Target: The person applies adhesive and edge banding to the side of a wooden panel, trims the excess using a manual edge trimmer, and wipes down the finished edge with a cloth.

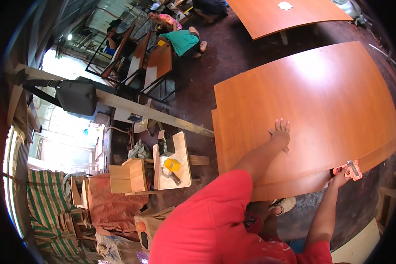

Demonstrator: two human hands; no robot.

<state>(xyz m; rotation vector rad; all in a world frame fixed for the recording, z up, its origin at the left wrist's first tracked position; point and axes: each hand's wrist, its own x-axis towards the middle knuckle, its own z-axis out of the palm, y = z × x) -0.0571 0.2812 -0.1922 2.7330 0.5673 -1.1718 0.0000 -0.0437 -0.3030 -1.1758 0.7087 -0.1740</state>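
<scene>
I observe a glossy orange-brown panel [321, 110] occupying the right of the frame, with a light reflection on its upper part. The left grip [280, 134] lies flat on it, right of centre, fingers spread. The right grip [338, 179] is closed around an orange tool [353, 170] at the panel's near edge, lower right. A second panel [303, 20] sits at upper right. Dark floor [231, 50] extends between. A dark bag [77, 96] hangs at a wooden beam [149, 113], left.
</scene>
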